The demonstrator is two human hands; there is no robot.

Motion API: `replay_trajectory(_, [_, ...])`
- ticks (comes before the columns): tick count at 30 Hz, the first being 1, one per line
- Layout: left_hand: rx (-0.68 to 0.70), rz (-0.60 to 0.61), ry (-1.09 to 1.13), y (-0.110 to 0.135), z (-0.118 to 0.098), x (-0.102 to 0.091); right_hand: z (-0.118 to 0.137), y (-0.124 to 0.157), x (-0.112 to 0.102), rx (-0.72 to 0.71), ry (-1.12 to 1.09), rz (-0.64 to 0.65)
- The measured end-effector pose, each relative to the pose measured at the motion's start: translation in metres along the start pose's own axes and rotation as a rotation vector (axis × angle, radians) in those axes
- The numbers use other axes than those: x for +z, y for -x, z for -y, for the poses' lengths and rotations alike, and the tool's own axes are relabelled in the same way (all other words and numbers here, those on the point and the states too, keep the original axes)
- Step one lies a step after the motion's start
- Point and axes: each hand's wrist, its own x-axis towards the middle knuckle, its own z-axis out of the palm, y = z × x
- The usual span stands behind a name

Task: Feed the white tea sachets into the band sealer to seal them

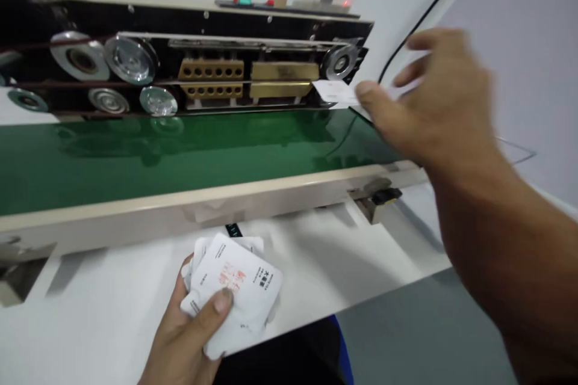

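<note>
White tabletop [112, 307] and pale wall frame a band sealing machine whose green conveyor belt [180, 156] runs left to right across the view. Right hand [433, 102]: my thumb and forefinger are pinched on one white sachet [336, 91], its leading edge held at the right-hand mouth of the sealing track, just beside the end roller [339, 62]; the rest of the fingers are blurred, so their exact curl cannot be read. Left hand [194, 319]: my fingers are closed around a stack of sachets [239, 283], thumb pressed on the printed top face, held low over the tabletop and in front of the machine's cream front rail [203, 204]. Outward from the right hand lie the brass blocks [248, 79] of the sealing track, then the steel pulleys [130, 60] at the left end, and above them a control panel [289, 3] with red and green lights. A black cable [428, 12] climbs the wall behind my right hand. In my judgement, good feeding here calls for the sachet's open edge to be kept flat and level with the track slot, the body resting on the belt, and the pinch placed well back from the roller so the fingertips stay out of the nip; release should come only once the bands have taken the edge squarely.
</note>
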Motion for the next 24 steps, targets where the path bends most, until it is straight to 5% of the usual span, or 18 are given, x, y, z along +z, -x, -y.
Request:
replay_trajectory(3, [0.008,0.041,0.042,0.0,-0.001,0.002,0.007,0.071,-0.002,-0.441,0.044,-0.164])
replay_trajectory(6, [0.014,0.113,0.048,-0.002,0.0,-0.001,0.013,0.139,0.017,-0.589,-0.166,0.337])
replay_trajectory(8, [0.015,0.127,0.024,-0.003,0.001,-0.004,0.015,0.165,0.037,-0.546,-0.314,0.577])
replay_trajectory(11, [0.032,0.096,-0.017,-0.003,0.002,-0.006,0.017,0.176,0.059,-0.354,-0.464,0.682])
replay_trajectory(18, [0.059,0.091,-0.017,-0.002,0.001,0.002,0.006,0.172,0.061,0.078,-0.913,0.585])
replay_trajectory(22, [0.066,0.046,-0.034,-0.001,0.0,0.005,0.005,0.162,0.04,0.167,-1.132,0.43])
replay_trajectory(24, [0.062,0.055,-0.042,-0.001,0.0,0.005,0.004,0.158,0.028,0.147,-1.179,0.482])
